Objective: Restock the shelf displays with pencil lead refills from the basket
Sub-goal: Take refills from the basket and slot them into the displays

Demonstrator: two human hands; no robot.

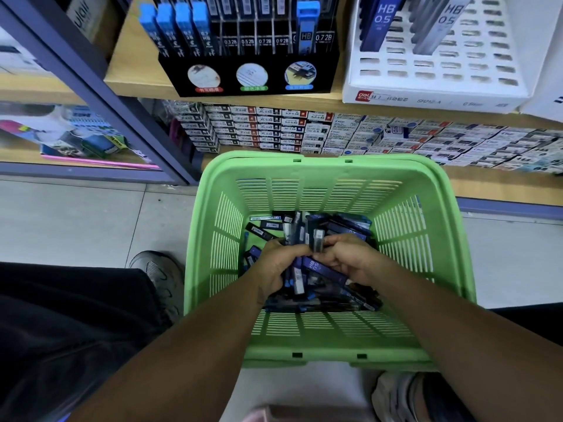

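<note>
Both hands (313, 263) clutch slim rectangular refill cases (304, 239) inside slatted plastic basket (396, 184).

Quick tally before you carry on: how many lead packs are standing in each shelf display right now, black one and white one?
Black display: 5 blue-capped packs (4 at its left end, 1 towards the right)
White display: 2 HB 0.5 packs
Total standing: 7
Both hands, left hand and right hand, grip packs in the green basket; that loose heap is uncountable.
</note>
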